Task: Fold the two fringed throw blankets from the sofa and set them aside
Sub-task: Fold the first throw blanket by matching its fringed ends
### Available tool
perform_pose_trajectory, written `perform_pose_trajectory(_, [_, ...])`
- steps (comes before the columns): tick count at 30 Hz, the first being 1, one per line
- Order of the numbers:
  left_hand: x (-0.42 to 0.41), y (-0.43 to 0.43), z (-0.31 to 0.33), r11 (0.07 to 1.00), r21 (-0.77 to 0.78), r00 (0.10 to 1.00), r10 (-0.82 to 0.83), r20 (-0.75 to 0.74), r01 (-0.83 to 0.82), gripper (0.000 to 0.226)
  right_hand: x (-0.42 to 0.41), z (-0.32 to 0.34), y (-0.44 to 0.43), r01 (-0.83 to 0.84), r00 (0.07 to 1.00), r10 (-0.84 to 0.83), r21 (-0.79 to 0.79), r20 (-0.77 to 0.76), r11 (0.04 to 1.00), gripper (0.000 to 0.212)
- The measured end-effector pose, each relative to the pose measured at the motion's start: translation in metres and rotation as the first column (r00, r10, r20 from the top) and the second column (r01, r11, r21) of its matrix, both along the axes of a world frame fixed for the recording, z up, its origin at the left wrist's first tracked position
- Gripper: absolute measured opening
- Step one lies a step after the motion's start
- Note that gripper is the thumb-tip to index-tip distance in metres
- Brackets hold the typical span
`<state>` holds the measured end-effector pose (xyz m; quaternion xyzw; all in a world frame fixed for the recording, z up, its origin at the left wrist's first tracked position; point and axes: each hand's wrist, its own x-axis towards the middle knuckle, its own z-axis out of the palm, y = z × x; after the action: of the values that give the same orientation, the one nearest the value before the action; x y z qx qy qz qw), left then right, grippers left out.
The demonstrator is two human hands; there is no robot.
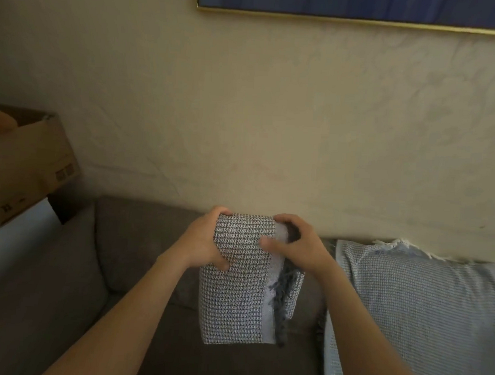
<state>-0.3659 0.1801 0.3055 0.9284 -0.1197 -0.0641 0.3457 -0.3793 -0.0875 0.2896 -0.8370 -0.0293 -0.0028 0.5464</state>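
The left hand [206,239] has its grip closed on the upper left edge of the folded grey-and-white blanket [235,295]. The fingers curl over the top fold and the thumb presses on the near face. The right hand [297,244] holds the upper right corner in the same narrow grip, thumb flat on the near face and fingers curled over the top and right edge. The blanket hangs down from both hands as a thick, upright rectangle, held up over the brown sofa [140,239] near the middle of the scene. A plain pale band runs down its right side, and beside it a dark grey fringe [282,301] dangles.

The light blue blanket [414,310] lies spread on the sofa to the right, its white fringe at the far end against the wall [273,117].

At far left sits an open cardboard box [38,162]. It has small dark printed marks on its side, too blurred to read. A gold-framed blue picture [350,6] hangs on the wall; no writing on it can be made out.
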Motion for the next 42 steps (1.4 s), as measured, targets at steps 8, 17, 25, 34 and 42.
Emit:
perform_pose_trajectory(8, [-0.003,-0.018,0.014,0.951,0.256,0.944,0.087,0.319,-0.174,0.064,-0.009,0.003,0.016,0.158,0.986,-0.150,-0.655,0.069,0.739,0.084])
perform_pose_trajectory(17, [0.001,-0.004,0.018,0.986,-0.068,0.971,0.162,0.177,-0.152,0.067,-0.013,0.038,0.016,0.193,0.974,-0.225,-0.580,0.017,0.791,0.027])
perform_pose_trajectory(25, [-0.017,-0.012,0.008,0.768,-0.620,0.979,0.046,-0.200,-0.162,0.047,-0.012,0.054,0.002,0.167,0.976,-0.167,-0.013,-0.142,0.986,0.036])
perform_pose_trajectory(34, [-0.021,-0.023,0.005,0.829,-0.544,0.985,0.047,-0.164,-0.130,0.052,-0.015,0.049,-0.005,0.313,0.930,-0.259,0.194,-0.260,0.930,0.021])
perform_pose_trajectory(42, [-0.013,-0.040,0.024,0.900,-0.429,0.994,0.100,0.042,-0.072,0.060,-0.007,0.050,0.006,0.231,0.968,-0.252,-0.410,0.002,0.882,0.078])
